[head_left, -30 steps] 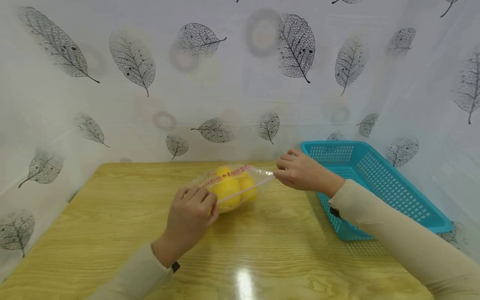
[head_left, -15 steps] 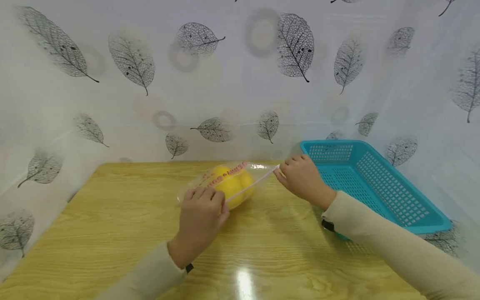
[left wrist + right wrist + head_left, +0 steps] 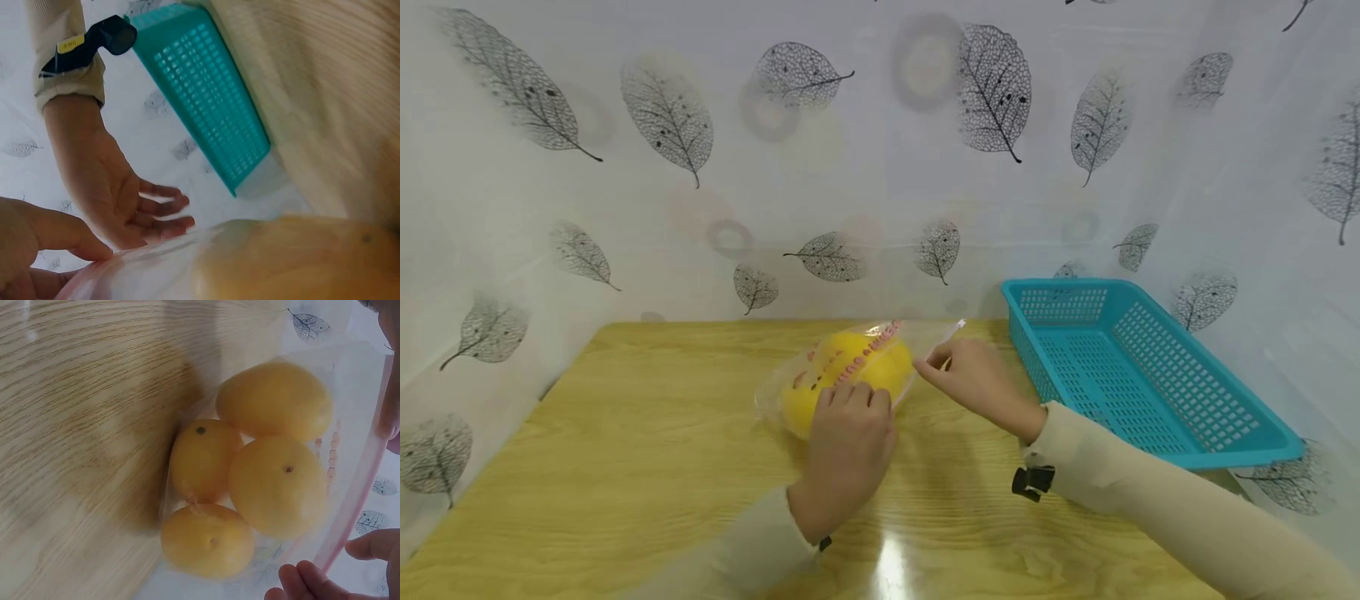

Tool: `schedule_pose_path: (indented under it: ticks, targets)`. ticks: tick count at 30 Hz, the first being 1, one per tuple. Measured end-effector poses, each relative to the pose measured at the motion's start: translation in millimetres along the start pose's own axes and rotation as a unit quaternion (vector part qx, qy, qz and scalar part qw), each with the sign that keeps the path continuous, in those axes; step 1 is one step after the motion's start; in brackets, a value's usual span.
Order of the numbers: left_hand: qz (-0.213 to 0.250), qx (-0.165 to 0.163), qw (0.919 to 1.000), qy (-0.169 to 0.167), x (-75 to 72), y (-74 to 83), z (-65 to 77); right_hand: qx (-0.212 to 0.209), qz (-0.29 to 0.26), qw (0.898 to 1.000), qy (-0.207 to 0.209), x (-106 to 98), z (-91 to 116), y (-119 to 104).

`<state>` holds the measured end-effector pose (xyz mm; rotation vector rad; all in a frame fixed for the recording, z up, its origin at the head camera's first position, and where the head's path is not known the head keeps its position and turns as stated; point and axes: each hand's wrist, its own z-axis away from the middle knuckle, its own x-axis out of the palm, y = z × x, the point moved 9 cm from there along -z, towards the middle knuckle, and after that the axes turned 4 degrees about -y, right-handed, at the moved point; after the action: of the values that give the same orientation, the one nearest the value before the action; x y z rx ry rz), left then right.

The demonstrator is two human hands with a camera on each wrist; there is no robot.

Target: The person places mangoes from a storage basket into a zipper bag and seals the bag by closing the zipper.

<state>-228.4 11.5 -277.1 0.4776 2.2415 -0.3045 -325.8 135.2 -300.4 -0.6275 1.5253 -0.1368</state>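
A clear zip bag [image 3: 775, 387] with red print lies on the table, full of several round yellow-orange fruits [image 3: 278, 486]. My left hand [image 3: 850, 450] pinches the near zip edge of the bag; its thumb presses on that edge in the left wrist view. My right hand [image 3: 973, 379] is at the other part of the zip, with thumb and fingers apart around the edge [image 3: 331, 557]. Its fingers [image 3: 164, 209] look loosely extended in the left wrist view. The far end of the zip [image 3: 960, 324] sticks up past the right hand.
A blue perforated plastic basket [image 3: 1051, 375] stands on the right of the wooden table [image 3: 647, 467], close by the right forearm. White leaf-patterned sheeting [image 3: 880, 167] surrounds the back and sides of the table.
My left hand has moved right along the zip edge. The right hand has left the bag's far corner and come left and down. The bag has turned somewhat, its zip edge now more upright.
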Motion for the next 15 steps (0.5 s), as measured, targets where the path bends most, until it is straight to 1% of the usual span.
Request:
schedule_pose_path:
  ticks: [3,6,10,13,15]
  targets:
    - [0.011,0.004,0.9994,-0.034,5.6,8.7,-0.7,0.003,-0.002,1.000,0.011,1.2,-2.0,0.4]
    - [0.030,0.018,0.9977,-0.059,9.5,16.6,0.5,0.007,-0.005,1.000,0.011,4.2,-4.5,2.6]
    - [0.060,0.051,0.9926,-0.093,17.0,24.5,4.8,0.010,-0.003,1.000,0.011,8.3,-9.8,9.6]
    - [0.079,0.054,0.9898,-0.105,19.8,19.2,8.5,0.012,0.007,1.000,0.016,10.1,-14.6,17.6]
    - [0.080,0.047,0.9908,-0.098,19.4,8.0,9.2,0.014,0.015,1.000,0.018,10.6,-17.1,23.2]
